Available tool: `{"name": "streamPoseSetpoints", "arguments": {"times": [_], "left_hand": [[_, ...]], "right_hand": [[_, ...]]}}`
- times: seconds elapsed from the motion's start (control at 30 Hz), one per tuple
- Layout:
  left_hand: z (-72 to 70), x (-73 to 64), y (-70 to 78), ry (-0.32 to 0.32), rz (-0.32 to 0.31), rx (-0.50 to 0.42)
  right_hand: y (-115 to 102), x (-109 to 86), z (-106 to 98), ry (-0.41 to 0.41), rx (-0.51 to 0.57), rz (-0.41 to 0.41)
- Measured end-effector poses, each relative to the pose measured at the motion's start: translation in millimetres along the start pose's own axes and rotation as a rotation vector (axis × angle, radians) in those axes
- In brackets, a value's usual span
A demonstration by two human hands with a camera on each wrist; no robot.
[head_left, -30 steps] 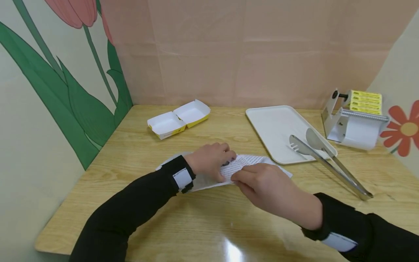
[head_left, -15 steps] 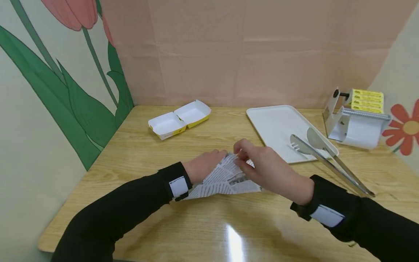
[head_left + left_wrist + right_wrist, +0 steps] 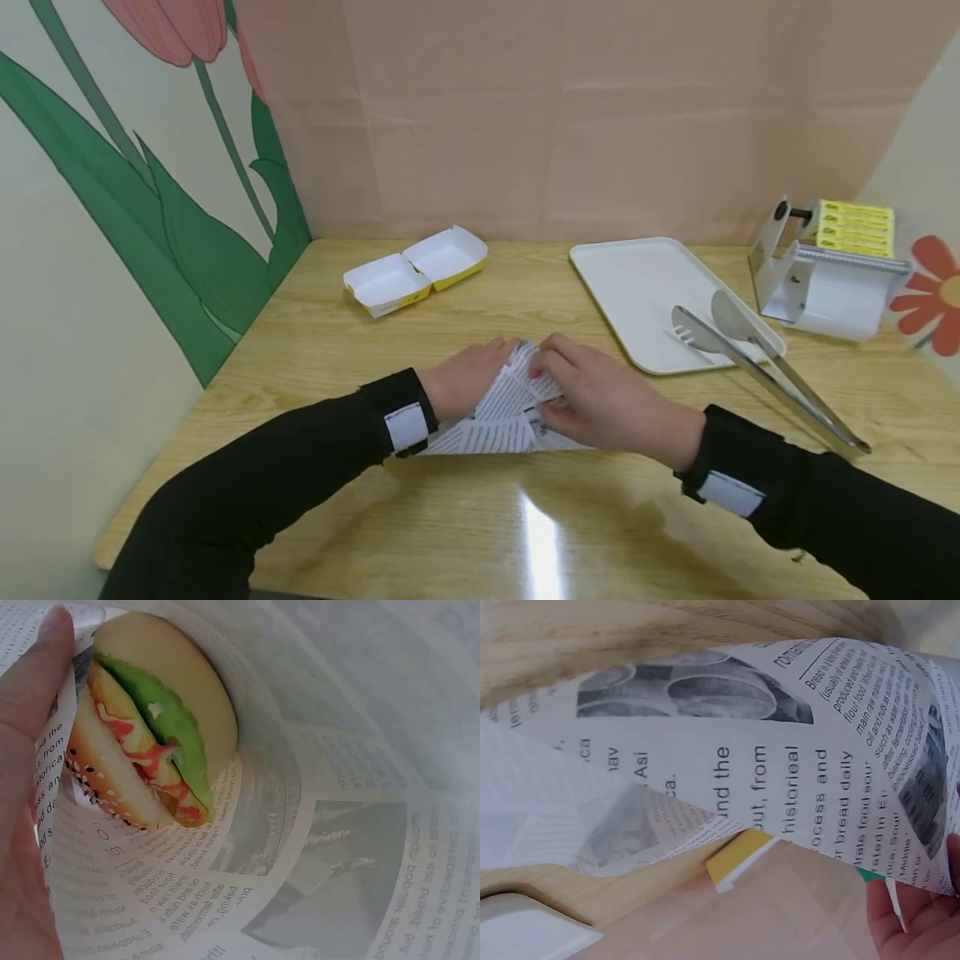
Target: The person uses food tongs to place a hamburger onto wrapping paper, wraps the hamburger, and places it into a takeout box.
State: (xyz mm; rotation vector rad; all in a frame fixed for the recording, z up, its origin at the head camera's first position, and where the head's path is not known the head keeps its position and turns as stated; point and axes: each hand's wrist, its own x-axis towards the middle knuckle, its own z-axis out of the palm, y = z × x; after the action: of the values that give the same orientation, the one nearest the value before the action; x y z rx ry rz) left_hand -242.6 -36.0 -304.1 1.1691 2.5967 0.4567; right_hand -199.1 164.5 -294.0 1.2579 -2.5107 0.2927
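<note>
A sheet of newsprint-patterned wrapping paper (image 3: 510,408) is folded over a hamburger (image 3: 154,720). The left wrist view looks into the paper's open side, where a sesame bun with lettuce and red and yellow sauce lies. My left hand (image 3: 468,379) holds the folded paper from the left, its thumb lying along the paper beside the bun. Curled fingertips (image 3: 896,926) show at the paper's edge in the right wrist view. My right hand (image 3: 600,400) pinches the paper's right part between curled fingers and thumb. From the head view the hamburger is hidden.
An open yellow-and-white box (image 3: 416,271) stands at the back left of the wooden table (image 3: 420,533). To the right, metal tongs (image 3: 780,375) lie across a white tray (image 3: 622,283). A label dispenser (image 3: 832,275) stands at the far right, near the wall.
The right hand has lifted the paper's near side up and over toward the left hand, then come slightly lower on it. The left hand has flattened against the folded paper.
</note>
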Motion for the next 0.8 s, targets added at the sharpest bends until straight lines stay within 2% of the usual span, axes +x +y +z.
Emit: {"name": "streamPoseSetpoints", "arguments": {"times": [0.13,0.23,0.37,0.43,0.53,0.7,0.8], "left_hand": [[-3.5,-1.0,-0.9,-0.027,0.019,-0.017],[-5.3,-0.6,-3.5,-0.053,0.065,0.01],[-7.4,0.9,-7.4,-0.09,0.158,0.055],[-8.9,1.2,-8.9,-0.105,0.18,0.025],[-12.0,2.1,-11.2,-0.127,0.211,-0.074],[-17.8,0.9,-17.8,-0.152,0.145,-0.181],[-19.5,-0.3,-22.5,-0.153,0.103,-0.234]], "right_hand": [[2,-0.2,5,-0.017,-0.081,-0.014],[4,-0.1,9,-0.029,-0.112,-0.022],[6,0.0,13,-0.047,-0.136,-0.031],[8,0.1,15,-0.054,-0.14,-0.037],[10,0.9,17,-0.062,-0.137,-0.046],[14,4.9,18,-0.069,-0.141,-0.079],[17,6.8,19,-0.095,-0.127,-0.072]]}}
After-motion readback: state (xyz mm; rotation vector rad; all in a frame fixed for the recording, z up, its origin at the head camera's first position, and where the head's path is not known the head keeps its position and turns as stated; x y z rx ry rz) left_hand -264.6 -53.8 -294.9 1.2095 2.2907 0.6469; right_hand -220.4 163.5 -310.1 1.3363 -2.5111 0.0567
